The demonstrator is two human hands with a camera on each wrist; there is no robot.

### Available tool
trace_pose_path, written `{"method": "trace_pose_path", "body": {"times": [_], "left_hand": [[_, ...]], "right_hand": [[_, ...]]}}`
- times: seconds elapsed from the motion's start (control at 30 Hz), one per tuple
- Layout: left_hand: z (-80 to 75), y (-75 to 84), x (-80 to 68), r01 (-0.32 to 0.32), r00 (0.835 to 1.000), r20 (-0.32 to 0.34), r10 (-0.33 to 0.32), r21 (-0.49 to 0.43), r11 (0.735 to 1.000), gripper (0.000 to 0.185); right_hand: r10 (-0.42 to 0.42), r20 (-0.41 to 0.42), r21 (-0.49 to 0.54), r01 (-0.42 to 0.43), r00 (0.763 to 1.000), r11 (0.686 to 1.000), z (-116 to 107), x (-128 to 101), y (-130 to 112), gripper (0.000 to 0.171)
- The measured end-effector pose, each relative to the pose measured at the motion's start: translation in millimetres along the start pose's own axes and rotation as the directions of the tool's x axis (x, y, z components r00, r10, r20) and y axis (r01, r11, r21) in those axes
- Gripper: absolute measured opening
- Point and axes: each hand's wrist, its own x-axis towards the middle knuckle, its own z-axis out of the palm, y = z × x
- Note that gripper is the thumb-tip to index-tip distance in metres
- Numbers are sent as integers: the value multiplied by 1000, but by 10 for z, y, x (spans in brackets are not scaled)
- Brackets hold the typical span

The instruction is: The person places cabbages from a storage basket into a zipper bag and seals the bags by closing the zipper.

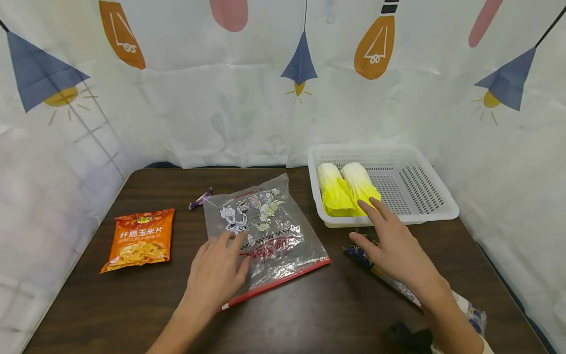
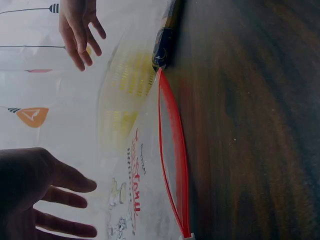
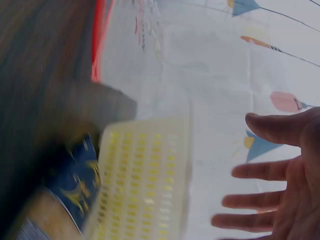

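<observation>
A clear zip bag (image 1: 283, 216) with cartoon figures and a red zip edge lies flat on the table. Over its lower left part is my left hand (image 1: 216, 270), fingers spread and holding nothing; whether it touches the plastic I cannot tell. My right hand (image 1: 393, 246), also with nothing in it, hovers in front of the white basket (image 1: 435, 216), its fingers apart. Two yellow-and-white leafy cabbages (image 1: 329, 189) lie in the basket's left half. Beneath the right hand and forearm runs a long dark-blue package (image 1: 360, 255), partly hidden by them.
At the left lies an orange snack packet (image 1: 143, 238). A small purple wrapped candy (image 1: 201, 198) sits just beyond the bag's upper left corner. A black object (image 1: 411, 337) is at the front, by the right forearm. Printed white cloth (image 1: 247, 118) hangs around the table.
</observation>
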Motion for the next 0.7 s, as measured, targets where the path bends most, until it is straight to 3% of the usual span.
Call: {"method": "trace_pose_path", "body": {"times": [0.13, 0.3, 0.57, 0.7], "left_hand": [[26, -6, -61, -30, 998, 52, 32, -28, 999, 46], [35, -29, -147, -5, 987, 158, 11, -36, 999, 51], [140, -89, -235, 66, 944, 328, -39, -71, 995, 69], [203, -111, -264, 95, 925, 375, -51, -100, 990, 70]], "right_hand": [[-6, 21, -20, 7, 1000, 1000, -154, 23, 68, 67], [-25, 42, -45, 27, 999, 999, -363, 121, 152, 61], [-69, 100, -99, 79, 993, 992, -587, 461, 383, 59], [-58, 142, -93, 72, 988, 993, -633, 630, 477, 60]]}}
